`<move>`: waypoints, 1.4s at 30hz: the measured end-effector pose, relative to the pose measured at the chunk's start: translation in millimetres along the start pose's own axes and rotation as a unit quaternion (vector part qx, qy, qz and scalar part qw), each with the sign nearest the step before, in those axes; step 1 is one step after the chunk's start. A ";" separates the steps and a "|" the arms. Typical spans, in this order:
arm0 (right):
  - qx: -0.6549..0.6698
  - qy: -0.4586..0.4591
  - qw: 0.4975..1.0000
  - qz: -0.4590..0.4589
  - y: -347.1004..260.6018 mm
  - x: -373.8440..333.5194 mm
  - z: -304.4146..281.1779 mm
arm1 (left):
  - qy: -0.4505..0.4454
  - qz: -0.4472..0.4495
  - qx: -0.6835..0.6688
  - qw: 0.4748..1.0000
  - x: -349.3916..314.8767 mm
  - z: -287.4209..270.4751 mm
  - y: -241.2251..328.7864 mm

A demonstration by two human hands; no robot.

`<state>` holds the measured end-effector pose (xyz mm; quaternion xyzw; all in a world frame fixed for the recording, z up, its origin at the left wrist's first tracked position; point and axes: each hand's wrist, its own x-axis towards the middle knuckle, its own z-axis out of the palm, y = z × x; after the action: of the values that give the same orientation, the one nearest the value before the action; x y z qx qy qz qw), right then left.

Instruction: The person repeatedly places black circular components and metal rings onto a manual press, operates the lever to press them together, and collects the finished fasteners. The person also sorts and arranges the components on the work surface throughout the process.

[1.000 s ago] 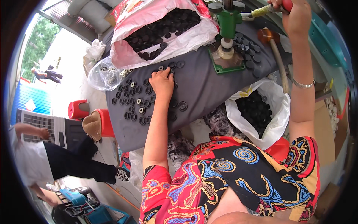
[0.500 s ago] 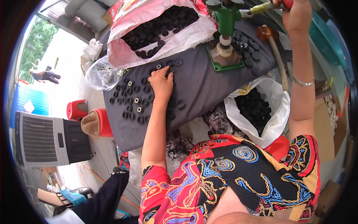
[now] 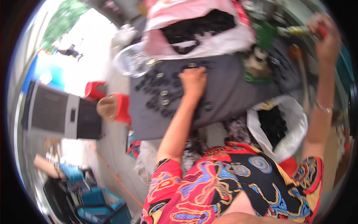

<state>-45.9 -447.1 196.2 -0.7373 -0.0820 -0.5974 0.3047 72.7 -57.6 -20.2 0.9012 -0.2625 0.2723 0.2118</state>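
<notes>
My right hand (image 3: 325,39) is raised at the upper right, closed round the red knob (image 3: 322,30) of a lever. That lever runs left to a green hand press (image 3: 266,36) on the grey-covered table (image 3: 231,87). My left hand (image 3: 194,83) is low over the table among black ring-shaped parts (image 3: 152,86), its fingertips close to a part with a pale centre (image 3: 192,65). Motion blur hides whether those fingers hold anything. Several other black rings have pale centres too. A pale round block (image 3: 257,61) sits under the press.
A large pink-white sack (image 3: 149,41) of black parts lies at the table's back. Left of it is a clear bag (image 3: 130,61) of pale pieces. A mallet (image 3: 304,71) lies right of the press. A white bag (image 3: 298,128) with black parts stands nearer me. Red stools (image 3: 123,108) are left.
The whole view has swung, so the scene sits further right and is blurred. My hands keep about the same places relative to table and lever. A dark shape at the lower left is gone.
</notes>
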 end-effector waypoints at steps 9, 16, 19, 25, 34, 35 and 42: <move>0.343 -0.077 0.914 0.204 2.0 8.4 -0.8 | -0.005 -0.005 0.024 1.000 -10.1 -2.1 2.1; 0.211 -0.017 0.971 0.109 -5.4 -0.2 6.5 | -0.052 0.030 0.085 0.995 4.6 2.8 3.4; 0.258 -0.004 0.951 0.168 -40.8 4.8 26.5 | 0.040 0.033 -0.061 0.997 1.0 4.1 21.5; 0.253 0.011 0.951 0.179 -47.8 10.8 22.4 | -0.023 -0.010 -0.265 0.964 36.4 26.7 122.8; 0.263 0.022 0.944 0.200 -51.4 9.4 20.6 | -0.015 0.005 -0.259 0.966 63.1 60.1 158.8; 0.261 0.026 0.945 0.194 -51.0 9.3 20.4 | -0.016 0.004 -0.263 0.965 64.9 62.8 160.6; 0.313 0.032 0.931 0.184 -60.7 -10.7 15.9 | -0.031 -0.033 -0.307 0.950 69.7 73.6 165.3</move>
<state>-65.0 -387.2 206.0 -0.5871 -0.1177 -0.4981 0.6273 53.1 -248.8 5.1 0.8085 -0.3099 0.1434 0.4793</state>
